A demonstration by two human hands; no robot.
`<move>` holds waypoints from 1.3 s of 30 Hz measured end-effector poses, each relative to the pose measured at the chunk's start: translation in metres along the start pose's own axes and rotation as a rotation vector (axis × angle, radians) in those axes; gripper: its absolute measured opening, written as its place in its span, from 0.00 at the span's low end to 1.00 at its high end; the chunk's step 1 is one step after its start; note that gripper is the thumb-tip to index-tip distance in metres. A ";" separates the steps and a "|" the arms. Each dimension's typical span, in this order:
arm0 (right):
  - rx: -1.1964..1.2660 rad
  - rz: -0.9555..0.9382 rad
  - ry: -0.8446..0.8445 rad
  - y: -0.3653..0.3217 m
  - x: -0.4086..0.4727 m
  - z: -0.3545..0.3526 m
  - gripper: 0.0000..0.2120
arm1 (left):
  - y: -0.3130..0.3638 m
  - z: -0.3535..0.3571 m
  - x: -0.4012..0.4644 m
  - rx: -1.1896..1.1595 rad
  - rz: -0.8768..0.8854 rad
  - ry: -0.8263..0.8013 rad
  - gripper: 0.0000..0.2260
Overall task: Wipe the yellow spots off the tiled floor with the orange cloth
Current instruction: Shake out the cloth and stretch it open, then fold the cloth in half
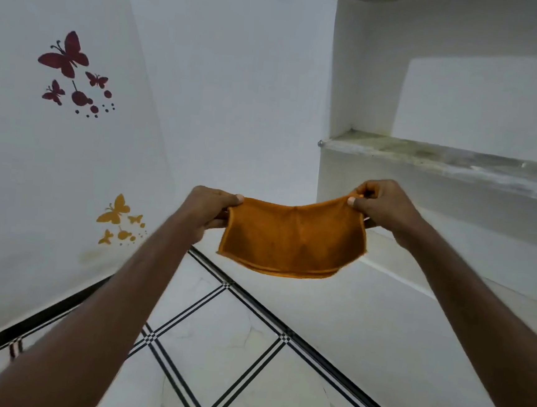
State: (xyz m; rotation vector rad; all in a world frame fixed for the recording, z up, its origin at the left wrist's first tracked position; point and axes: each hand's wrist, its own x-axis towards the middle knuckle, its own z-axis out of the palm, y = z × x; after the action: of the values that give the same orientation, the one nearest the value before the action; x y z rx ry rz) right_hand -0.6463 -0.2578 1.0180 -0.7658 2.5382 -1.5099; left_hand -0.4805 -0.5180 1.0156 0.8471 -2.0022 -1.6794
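The orange cloth [293, 238] hangs stretched in the air in front of me, folded double, well above the floor. My left hand [206, 212] pinches its upper left corner between thumb and fingers. My right hand [380, 206] pinches the upper right corner the same way. Below lies the white tiled floor [234, 356] with black striped lines crossing in a diamond pattern. No yellow spots show on the visible part of the floor; my forearms hide some of it.
A white wall [70, 153] at left carries dark red butterfly stickers [67, 56] and yellow butterfly stickers [117, 211], with a black skirting strip [22, 324] below. At right, built-in white shelves with a grey stone ledge [443, 161] stand beside a low step [416, 281].
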 end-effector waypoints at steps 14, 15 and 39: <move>0.703 0.250 -0.263 -0.028 -0.030 0.024 0.26 | 0.020 0.105 -0.031 0.400 0.431 -0.032 0.15; 0.734 0.229 -0.275 -0.024 -0.035 0.016 0.27 | 0.022 0.105 -0.035 0.384 0.456 -0.056 0.13; 0.825 0.510 -0.176 0.019 -0.182 -0.053 0.22 | 0.003 0.092 -0.122 0.070 0.118 -0.352 0.11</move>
State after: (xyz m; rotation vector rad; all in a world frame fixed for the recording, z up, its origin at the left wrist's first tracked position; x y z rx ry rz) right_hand -0.5119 -0.1243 0.9969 -0.1083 1.5527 -1.9152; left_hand -0.4500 -0.3683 1.0098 0.4665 -2.3016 -1.7979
